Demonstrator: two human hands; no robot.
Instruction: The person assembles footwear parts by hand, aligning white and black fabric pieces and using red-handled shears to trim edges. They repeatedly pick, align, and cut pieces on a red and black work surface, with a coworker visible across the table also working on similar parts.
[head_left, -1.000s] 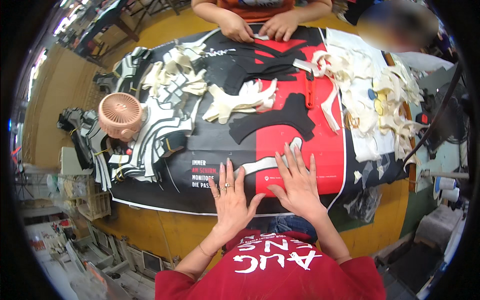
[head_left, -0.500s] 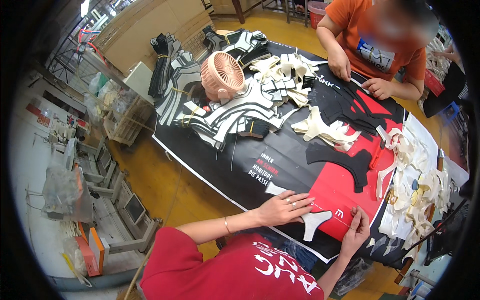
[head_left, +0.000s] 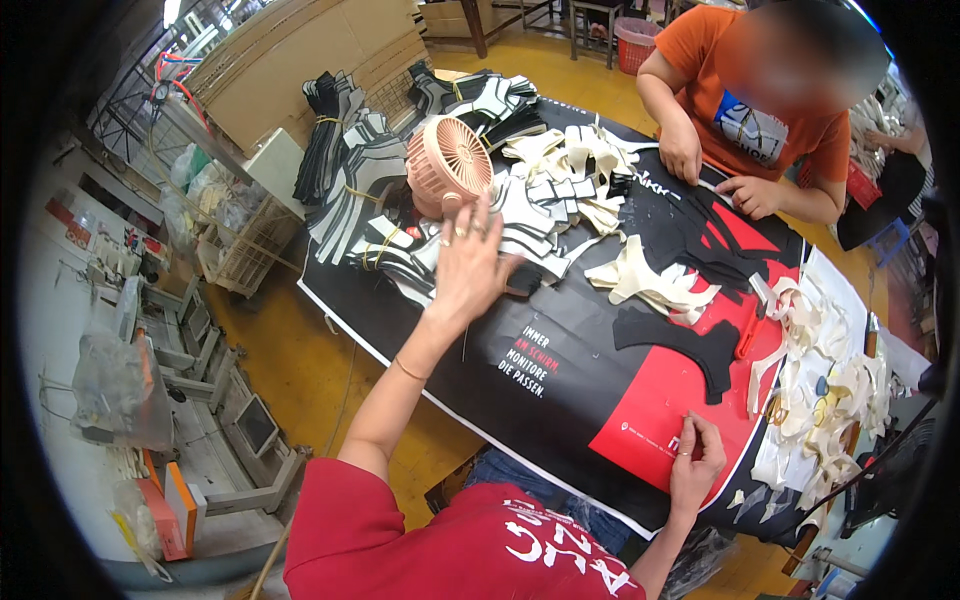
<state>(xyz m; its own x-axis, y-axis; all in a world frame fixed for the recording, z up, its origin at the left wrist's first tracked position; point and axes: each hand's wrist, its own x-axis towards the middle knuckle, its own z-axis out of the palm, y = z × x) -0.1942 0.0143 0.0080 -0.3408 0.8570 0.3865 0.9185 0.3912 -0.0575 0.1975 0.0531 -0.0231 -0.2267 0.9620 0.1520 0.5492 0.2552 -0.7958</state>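
My left hand (head_left: 466, 264) reaches over a pile of white-and-dark cut shoe-upper pieces (head_left: 525, 212), just in front of a pink fan (head_left: 440, 175). Its fingers are spread, and rings and a bracelet show on that arm. What lies directly under the palm is hidden. Above the red part of a printed black-and-red sheet (head_left: 590, 345), my right hand (head_left: 698, 462) has its fingers curled together. Whatever they may pinch is too small to make out. A black curved cut piece (head_left: 690, 345) lies beyond it on the sheet.
Cream cut pieces (head_left: 645, 280) lie mid-table, with more scraps (head_left: 830, 400) along the right edge. A red-handled tool (head_left: 747, 335) rests beside the black piece. Across the table, a person in orange (head_left: 690, 90) works with both hands. Rubber-banded bundles (head_left: 325, 140) stand far left.
My left hand has moved up and left, from the red area to the pile by the fan. The white cut piece no longer shows between my hands. The right hand stays near its place.
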